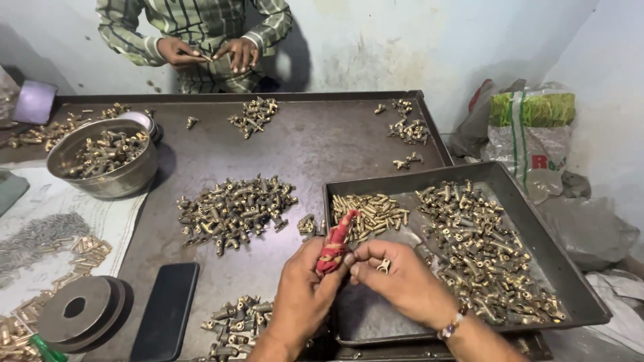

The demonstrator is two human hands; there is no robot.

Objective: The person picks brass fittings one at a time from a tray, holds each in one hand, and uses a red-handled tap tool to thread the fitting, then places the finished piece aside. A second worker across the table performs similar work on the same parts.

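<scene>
My left hand [302,291] is closed around a tool wrapped in red patterned cloth [337,243], held upright over the near left corner of a dark metal tray [590,302]. Pinched between the fingers of my right hand [401,278] is a small brass fitting [384,266], close against the tool. The two hands touch each other. Inside the tray lie a heap of small brass sleeves [372,213] and a larger spread of brass fittings [479,245].
A pile of brass fittings [231,209] lies mid-table, another [238,322] by my left wrist. A steel bowl of parts [104,157], round metal discs [77,312] and a black phone [166,312] sit left. Another person's hands [204,53] work at the far edge. Sacks [530,127] stand right.
</scene>
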